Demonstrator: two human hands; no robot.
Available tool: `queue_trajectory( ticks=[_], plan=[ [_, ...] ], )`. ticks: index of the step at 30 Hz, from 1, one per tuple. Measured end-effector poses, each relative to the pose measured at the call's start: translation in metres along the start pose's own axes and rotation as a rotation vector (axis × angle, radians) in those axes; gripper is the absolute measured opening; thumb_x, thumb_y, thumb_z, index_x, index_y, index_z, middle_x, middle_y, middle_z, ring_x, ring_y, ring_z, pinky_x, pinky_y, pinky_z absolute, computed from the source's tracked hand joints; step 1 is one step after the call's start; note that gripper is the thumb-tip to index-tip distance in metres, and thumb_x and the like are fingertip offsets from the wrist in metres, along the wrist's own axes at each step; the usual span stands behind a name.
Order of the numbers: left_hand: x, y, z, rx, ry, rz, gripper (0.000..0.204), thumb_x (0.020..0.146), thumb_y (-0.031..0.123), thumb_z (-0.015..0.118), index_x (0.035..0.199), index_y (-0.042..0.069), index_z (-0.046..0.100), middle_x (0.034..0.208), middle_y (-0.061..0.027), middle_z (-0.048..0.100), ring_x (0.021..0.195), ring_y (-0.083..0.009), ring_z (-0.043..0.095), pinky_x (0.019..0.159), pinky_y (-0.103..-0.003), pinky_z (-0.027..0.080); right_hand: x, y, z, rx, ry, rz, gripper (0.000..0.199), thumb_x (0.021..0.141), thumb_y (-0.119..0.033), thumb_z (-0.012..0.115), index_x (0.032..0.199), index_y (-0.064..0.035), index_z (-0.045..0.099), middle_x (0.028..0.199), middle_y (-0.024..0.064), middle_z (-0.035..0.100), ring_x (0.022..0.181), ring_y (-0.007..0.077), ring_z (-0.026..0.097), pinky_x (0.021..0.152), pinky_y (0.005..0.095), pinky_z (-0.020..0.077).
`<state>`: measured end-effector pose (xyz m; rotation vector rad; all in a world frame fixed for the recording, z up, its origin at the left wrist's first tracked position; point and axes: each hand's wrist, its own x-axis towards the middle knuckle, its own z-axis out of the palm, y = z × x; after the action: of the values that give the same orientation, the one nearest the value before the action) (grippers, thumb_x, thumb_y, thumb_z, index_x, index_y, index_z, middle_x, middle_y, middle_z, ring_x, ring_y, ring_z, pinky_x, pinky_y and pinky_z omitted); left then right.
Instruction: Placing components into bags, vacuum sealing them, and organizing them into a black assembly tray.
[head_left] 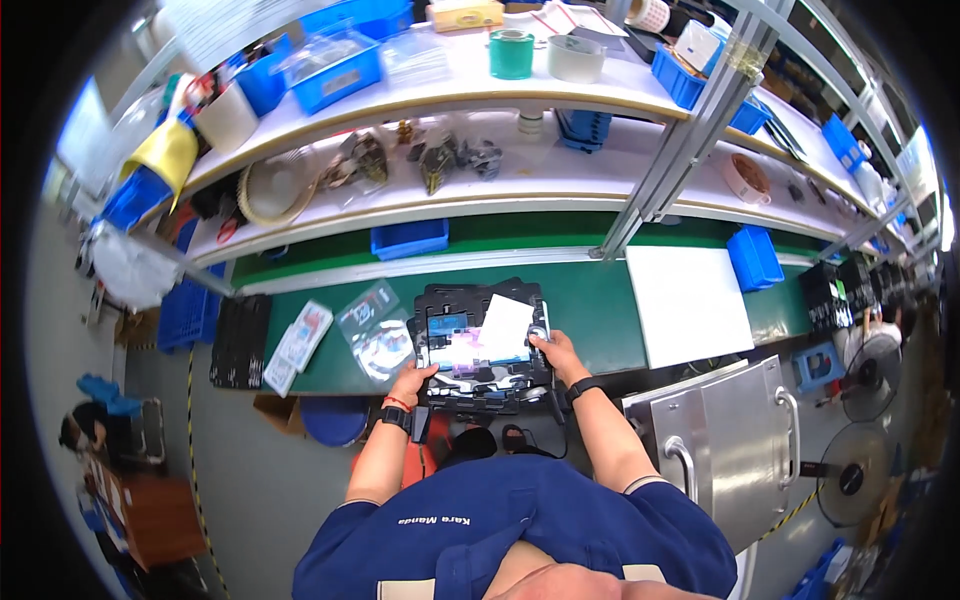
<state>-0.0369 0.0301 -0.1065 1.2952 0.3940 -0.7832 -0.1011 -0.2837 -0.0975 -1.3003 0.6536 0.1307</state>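
At the front edge of the green bench, a black moulded tray lies between my two hands, with stepped, cut-out edges. Inside it are shiny blue, pink and clear pieces too glared to name, and a tilted white card on top. My left hand grips the tray's near left side, thumb on top. My right hand holds its right side, thumb also over the rim; the fingers beneath are hidden. Just left of the tray lie a clear plastic bag with a disc-like shape and white printed packs.
A black slotted tray stands at the bench's left end. To the right are a white board, a blue bin and a steel box with handles. Loaded shelves run along the back; a blue stool is below.
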Motion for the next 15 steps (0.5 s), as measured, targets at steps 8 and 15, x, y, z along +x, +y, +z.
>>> queue_trajectory(
  ticks=[8,15],
  plan=[
    [0.058,0.021,-0.021,0.083,0.024,0.005,0.023,0.081,0.005,0.061,0.102,0.0,0.055,0.09,-0.0074,0.062,0.076,-0.0188,0.062,0.069,-0.033,0.051,0.052,-0.004,0.025,-0.349,0.209,-0.089,0.045,0.073,-0.029,0.071,0.096,0.008,0.06,0.08,0.0132,0.064,0.067,0.0154,0.06,0.061,0.0293,0.0471],
    [0.055,0.046,-0.008,0.157,0.061,0.028,0.025,0.078,0.008,0.066,0.099,-0.002,0.056,0.088,-0.0067,0.062,0.074,-0.015,0.059,0.069,-0.028,0.048,0.039,0.006,0.044,-0.865,0.582,-0.386,0.069,0.076,-0.045,0.061,0.119,0.0075,0.046,0.116,0.0278,0.048,0.11,0.0393,0.045,0.092,0.0419,0.0374]
  ],
)
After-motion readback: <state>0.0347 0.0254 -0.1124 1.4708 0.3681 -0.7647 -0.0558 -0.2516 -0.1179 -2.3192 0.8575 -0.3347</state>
